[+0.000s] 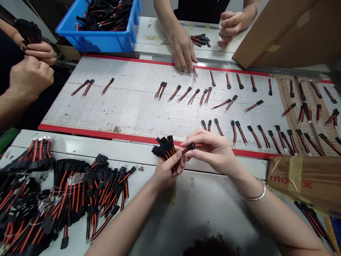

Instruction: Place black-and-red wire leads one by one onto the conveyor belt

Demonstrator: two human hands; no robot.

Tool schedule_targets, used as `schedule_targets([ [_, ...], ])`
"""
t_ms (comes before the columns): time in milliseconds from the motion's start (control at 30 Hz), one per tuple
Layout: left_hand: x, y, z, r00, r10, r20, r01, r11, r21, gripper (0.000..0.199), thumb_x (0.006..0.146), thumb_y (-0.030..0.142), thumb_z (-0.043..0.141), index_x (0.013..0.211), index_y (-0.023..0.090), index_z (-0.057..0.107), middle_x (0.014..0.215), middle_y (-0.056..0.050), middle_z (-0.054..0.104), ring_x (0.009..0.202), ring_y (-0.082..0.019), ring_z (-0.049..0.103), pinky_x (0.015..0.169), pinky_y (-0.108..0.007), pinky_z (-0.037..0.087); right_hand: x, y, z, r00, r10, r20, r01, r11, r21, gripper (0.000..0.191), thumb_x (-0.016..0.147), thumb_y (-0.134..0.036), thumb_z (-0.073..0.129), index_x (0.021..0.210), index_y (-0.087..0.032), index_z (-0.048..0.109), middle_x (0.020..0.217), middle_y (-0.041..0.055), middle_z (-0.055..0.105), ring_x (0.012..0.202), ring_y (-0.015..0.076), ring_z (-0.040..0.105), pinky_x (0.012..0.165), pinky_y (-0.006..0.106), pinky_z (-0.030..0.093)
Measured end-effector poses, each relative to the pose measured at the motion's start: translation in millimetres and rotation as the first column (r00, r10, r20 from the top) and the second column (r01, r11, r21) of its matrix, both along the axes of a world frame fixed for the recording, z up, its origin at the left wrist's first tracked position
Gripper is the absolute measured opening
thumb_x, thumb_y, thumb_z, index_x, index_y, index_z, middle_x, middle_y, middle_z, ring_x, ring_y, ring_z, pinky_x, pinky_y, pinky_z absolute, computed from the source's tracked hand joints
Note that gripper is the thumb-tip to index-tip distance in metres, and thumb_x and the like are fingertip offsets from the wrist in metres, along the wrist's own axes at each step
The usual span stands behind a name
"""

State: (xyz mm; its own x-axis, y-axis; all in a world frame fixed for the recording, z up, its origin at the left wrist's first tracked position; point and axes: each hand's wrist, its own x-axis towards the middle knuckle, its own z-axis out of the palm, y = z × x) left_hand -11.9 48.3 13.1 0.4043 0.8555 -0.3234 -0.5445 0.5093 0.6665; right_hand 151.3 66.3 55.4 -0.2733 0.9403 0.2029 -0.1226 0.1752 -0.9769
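My left hand [170,166] is closed round a bunch of short red-and-black cable leads [167,149], their black ends pointing up and away from me. At the bunch's right side, my right hand [210,147] pinches one cable lead [189,146] by its black end, thumb below and fingers above. That lead's other end is hidden at my left fingertips. Both hands are over the near edge of a mesh conveyor belt [128,106]. Many similar leads lie spread on the belt, including a near row [255,137] right of my right hand.
Bundled leads [71,192] are heaped on the table at left. A blue bin [101,41] of leads stands at the back left. Across the belt, a co-worker's hand [183,49] touches a lead; another person's hands [34,67] hold a bunch at left. Cardboard boxes [306,177] flank the right.
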Motion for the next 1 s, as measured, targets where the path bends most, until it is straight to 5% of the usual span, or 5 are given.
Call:
schedule_targets([
  [400,1,0,-3.3,0.999,0.042,-0.005,-0.042,0.999,0.02,0.031,0.082,0.044,0.076,0.087,0.018,0.062,0.049,0.008,0.048,0.033,-0.002,0.025,0.035,-0.018,0.015,1,4,-5.1,0.995,0.082,0.055,-0.076,0.991,-0.106,0.009,0.085,-0.021,0.079,0.093,-0.019,0.079,0.095,0.0058,0.07,0.083,0.0141,0.067,0.071,0.027,0.057],
  [567,3,-3,-5.3,0.992,0.08,-0.095,-0.069,0.992,0.108,0.037,0.08,0.034,0.074,0.113,0.019,0.066,0.066,0.005,0.055,0.045,-0.005,0.041,0.046,-0.022,0.03,13,18,-12.8,0.967,-0.207,0.151,0.238,0.941,-0.238,0.022,0.094,-0.037,0.066,0.084,-0.017,0.068,0.063,-0.0018,0.062,0.05,0.0087,0.053,0.051,0.025,0.045],
  [733,2,-5,-9.3,0.977,0.048,-0.209,-0.024,0.993,0.115,0.038,0.09,0.047,0.065,0.111,0.017,0.073,0.079,-0.002,0.067,0.057,-0.01,0.054,0.058,-0.027,0.044,31,34,-28.2,0.73,-0.358,0.583,0.464,0.885,-0.038,0.017,0.088,-0.029,0.068,0.09,-0.014,0.076,0.077,0.0025,0.063,0.061,0.0106,0.052,0.062,0.029,0.044],
  [833,-1,-7,-10.0,0.967,0.009,-0.253,0.025,0.991,0.133,0.039,0.089,0.054,0.067,0.101,0.018,0.075,0.087,-0.005,0.072,0.069,-0.014,0.063,0.072,-0.031,0.051,35,32,-22.8,0.827,-0.228,0.514,0.335,0.934,-0.125,0.027,0.089,-0.034,0.069,0.104,-0.013,0.076,0.086,0.0051,0.065,0.065,0.0112,0.054,0.065,0.03,0.047],
  [1000,-2,-10,-14.2,0.963,0.004,-0.269,0.04,0.987,0.155,0.044,0.087,0.059,0.068,0.071,0.018,0.068,0.065,-0.001,0.06,0.065,-0.014,0.056,0.066,-0.03,0.048,26,17,-3.5,0.966,0.244,0.085,-0.212,0.937,-0.276,0.028,0.085,-0.034,0.078,0.108,-0.018,0.076,0.084,0.0022,0.063,0.071,0.0116,0.058,0.068,0.03,0.052],
])
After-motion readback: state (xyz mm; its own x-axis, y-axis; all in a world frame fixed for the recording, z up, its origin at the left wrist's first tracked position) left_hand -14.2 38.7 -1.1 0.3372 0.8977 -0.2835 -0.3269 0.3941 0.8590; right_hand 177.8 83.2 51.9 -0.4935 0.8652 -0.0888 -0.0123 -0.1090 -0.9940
